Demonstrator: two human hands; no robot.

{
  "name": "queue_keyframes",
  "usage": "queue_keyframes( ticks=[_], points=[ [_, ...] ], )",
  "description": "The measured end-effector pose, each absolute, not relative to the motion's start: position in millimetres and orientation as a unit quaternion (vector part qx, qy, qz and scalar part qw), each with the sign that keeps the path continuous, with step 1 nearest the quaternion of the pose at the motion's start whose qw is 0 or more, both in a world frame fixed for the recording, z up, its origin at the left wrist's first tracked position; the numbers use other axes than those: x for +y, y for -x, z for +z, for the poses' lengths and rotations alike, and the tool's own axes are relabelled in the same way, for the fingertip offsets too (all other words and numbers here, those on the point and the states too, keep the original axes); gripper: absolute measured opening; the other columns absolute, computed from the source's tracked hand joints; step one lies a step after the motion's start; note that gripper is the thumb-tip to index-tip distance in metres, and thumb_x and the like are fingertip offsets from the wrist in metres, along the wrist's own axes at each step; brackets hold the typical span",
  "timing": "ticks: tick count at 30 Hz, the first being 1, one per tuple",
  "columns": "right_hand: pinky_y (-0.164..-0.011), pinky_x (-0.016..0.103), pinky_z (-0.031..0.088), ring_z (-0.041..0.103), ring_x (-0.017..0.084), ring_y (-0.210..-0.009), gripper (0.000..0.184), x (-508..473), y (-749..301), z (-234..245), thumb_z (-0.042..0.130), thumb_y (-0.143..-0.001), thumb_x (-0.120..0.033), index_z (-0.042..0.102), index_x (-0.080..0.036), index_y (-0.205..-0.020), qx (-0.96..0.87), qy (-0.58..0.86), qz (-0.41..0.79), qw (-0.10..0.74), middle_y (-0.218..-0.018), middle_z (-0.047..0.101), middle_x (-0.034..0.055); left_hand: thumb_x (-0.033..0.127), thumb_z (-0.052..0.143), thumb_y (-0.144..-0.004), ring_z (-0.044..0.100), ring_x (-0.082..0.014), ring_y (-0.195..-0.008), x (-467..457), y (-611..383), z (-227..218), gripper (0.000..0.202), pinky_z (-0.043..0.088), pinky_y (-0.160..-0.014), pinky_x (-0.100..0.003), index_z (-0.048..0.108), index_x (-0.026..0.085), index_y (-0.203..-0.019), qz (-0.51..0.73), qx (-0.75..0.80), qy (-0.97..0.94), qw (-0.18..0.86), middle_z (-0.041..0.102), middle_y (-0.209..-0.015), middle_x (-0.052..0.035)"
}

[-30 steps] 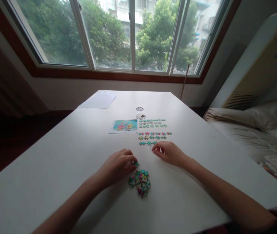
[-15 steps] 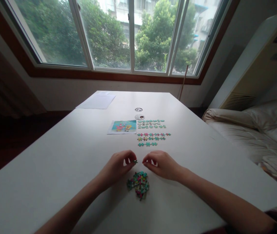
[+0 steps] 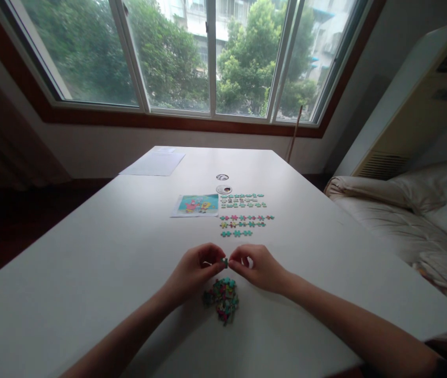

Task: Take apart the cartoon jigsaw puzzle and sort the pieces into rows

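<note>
White tabletop (image 3: 89,273), plain and matte, set beneath a wide sliding window (image 3: 208,52) with reddish-brown frame, trees and buildings beyond. Pale bedding (image 3: 416,210) to the right; cream cabinet (image 3: 412,115) against the right wall. Sheet of paper (image 3: 153,164) at far left corner of tabletop. Reference picture (image 3: 195,205) near centre, two small round discs (image 3: 223,184) just beyond it, sorted rows of puzzle pieces (image 3: 244,215) immediately right of picture. Loose heap of puzzle pieces (image 3: 222,299) near front edge, directly below both hands. Left hand (image 3: 192,273) and right hand (image 3: 258,268) raised just above heap, fingertips meeting, fingers curled; single teal puzzle piece (image 3: 225,261) pinched between thumb and forefinger of both hands.
</note>
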State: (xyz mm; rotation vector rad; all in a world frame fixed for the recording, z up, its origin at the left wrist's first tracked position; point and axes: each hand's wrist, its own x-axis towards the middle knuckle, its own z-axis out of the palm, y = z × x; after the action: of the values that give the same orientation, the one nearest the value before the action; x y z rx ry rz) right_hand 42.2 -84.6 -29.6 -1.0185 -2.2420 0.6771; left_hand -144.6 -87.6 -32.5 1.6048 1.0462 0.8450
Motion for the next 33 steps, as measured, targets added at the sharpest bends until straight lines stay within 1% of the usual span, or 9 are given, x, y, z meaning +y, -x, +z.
queue_keyframes(
  ticks=[3, 5, 8, 12, 14, 17, 24, 29, 33],
  points=[
    [-0.054, 0.019, 0.036, 0.046, 0.008, -0.056, 0.017, -82, -44, -27, 0.049, -0.081, -0.029, 0.058, -0.016, -0.076, -0.834, 0.381, 0.254, 0.307, -0.062, 0.054, -0.0014, 0.027, 0.059, -0.071, 0.054, -0.0118, -0.066, -88, 146, -31, 0.021, 0.043, -0.057, -0.021, 0.055, 0.015, -0.088, 0.351, 0.434, -0.672, 0.486, 0.058, -0.071, -0.0005],
    [-0.053, 0.019, 0.035, 0.046, 0.008, -0.056, 0.016, -77, -49, -23, 0.048, -0.082, -0.028, 0.057, -0.016, -0.077, -0.829, 0.383, 0.244, 0.326, -0.062, 0.053, -0.0018, 0.028, 0.057, -0.073, 0.053, -0.0113, -0.063, -88, 148, -30, 0.022, 0.042, -0.055, -0.021, 0.055, 0.015, -0.091, 0.347, 0.447, -0.684, 0.460, 0.057, -0.069, 0.0003],
    [-0.054, 0.019, 0.035, 0.046, 0.008, -0.056, 0.018, -64, -63, -18, 0.046, -0.083, -0.030, 0.056, -0.016, -0.076, -0.810, 0.409, 0.209, 0.366, -0.062, 0.052, -0.0018, 0.029, 0.054, -0.074, 0.052, -0.0106, -0.060, -86, 153, -29, 0.017, 0.040, -0.054, -0.020, 0.057, 0.016, -0.085, 0.326, 0.475, -0.716, 0.394, 0.057, -0.066, 0.0011],
    [-0.054, 0.020, 0.035, 0.045, 0.009, -0.056, 0.021, -45, -86, -19, 0.046, -0.083, -0.032, 0.057, -0.016, -0.077, -0.771, 0.455, 0.159, 0.416, -0.062, 0.053, -0.0009, 0.023, 0.050, -0.075, 0.050, -0.0093, -0.055, -85, 157, -29, 0.010, 0.038, -0.054, -0.019, 0.058, 0.016, -0.075, 0.290, 0.486, -0.775, 0.282, 0.057, -0.061, 0.0022],
    [-0.054, 0.020, 0.035, 0.045, 0.009, -0.057, 0.022, -39, -94, -20, 0.046, -0.083, -0.033, 0.057, -0.015, -0.078, -0.763, 0.466, 0.150, 0.422, -0.064, 0.055, -0.0003, 0.020, 0.050, -0.074, 0.050, -0.0088, -0.055, -85, 157, -30, 0.010, 0.038, -0.054, -0.019, 0.059, 0.017, -0.075, 0.279, 0.477, -0.795, 0.250, 0.057, -0.061, 0.0024],
    [-0.054, 0.020, 0.035, 0.046, 0.010, -0.057, 0.023, -36, -98, -22, 0.045, -0.084, -0.034, 0.058, -0.015, -0.079, -0.764, 0.469, 0.148, 0.418, -0.064, 0.056, 0.0001, 0.018, 0.049, -0.075, 0.050, -0.0089, -0.055, -86, 156, -31, 0.010, 0.038, -0.054, -0.018, 0.058, 0.017, -0.074, 0.269, 0.470, -0.809, 0.230, 0.057, -0.062, 0.0022],
    [-0.055, 0.020, 0.036, 0.049, 0.010, -0.059, 0.022, -37, -94, -27, 0.044, -0.084, -0.033, 0.057, -0.016, -0.080, -0.787, 0.463, 0.137, 0.384, -0.067, 0.058, 0.0009, 0.017, 0.049, -0.075, 0.052, -0.0090, -0.057, -85, 157, -32, 0.009, 0.038, -0.055, -0.018, 0.058, 0.017, -0.075, 0.268, 0.464, -0.815, 0.220, 0.057, -0.063, 0.0021],
    [-0.060, 0.022, 0.038, 0.052, 0.012, -0.062, 0.022, -10, -110, -27, 0.042, -0.085, -0.033, 0.058, -0.017, -0.081, -0.821, 0.481, 0.089, 0.296, -0.072, 0.061, 0.0023, 0.017, 0.049, -0.075, 0.051, -0.0089, -0.056, -86, 157, -31, 0.009, 0.039, -0.055, -0.018, 0.058, 0.017, -0.075, 0.270, 0.462, -0.816, 0.219, 0.057, -0.062, 0.0024],
    [-0.063, 0.022, 0.038, 0.055, 0.013, -0.067, 0.022, 28, -136, -26, 0.041, -0.085, -0.031, 0.059, -0.018, -0.085, -0.801, 0.558, 0.034, 0.216, -0.078, 0.064, 0.0036, 0.017, 0.048, -0.075, 0.051, -0.0091, -0.057, -85, 158, -32, 0.009, 0.039, -0.055, -0.018, 0.057, 0.017, -0.075, 0.275, 0.461, -0.816, 0.213, 0.057, -0.063, 0.0022]
  ],
)
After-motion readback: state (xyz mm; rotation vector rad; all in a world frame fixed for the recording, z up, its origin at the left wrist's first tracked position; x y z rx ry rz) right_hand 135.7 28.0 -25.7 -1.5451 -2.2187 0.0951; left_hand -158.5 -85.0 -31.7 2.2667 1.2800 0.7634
